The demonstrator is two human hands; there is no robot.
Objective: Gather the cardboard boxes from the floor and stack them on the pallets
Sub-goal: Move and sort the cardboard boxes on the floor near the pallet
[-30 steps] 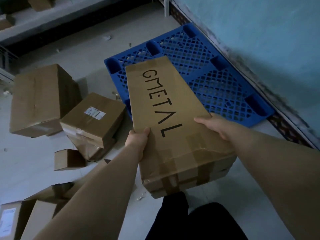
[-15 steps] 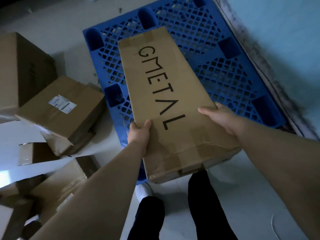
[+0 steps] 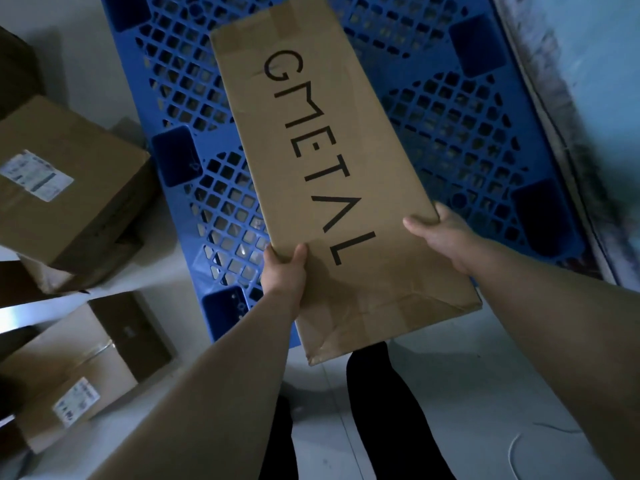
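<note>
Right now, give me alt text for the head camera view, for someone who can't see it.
A person's left hand and right hand grip a long flat cardboard box printed GMETAL over a blue plastic pallet. Other labelled cardboard boxes sit on the floor to the left.

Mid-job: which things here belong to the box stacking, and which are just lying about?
Job: GMETAL box, gripped by left hand and right hand; blue pallet; upper labelled box; lower labelled box.
Lying about: thin pale strand on floor; stained wall.

Pale floor bears a blue pallet and cardboard boxes, perhaps piled
</note>
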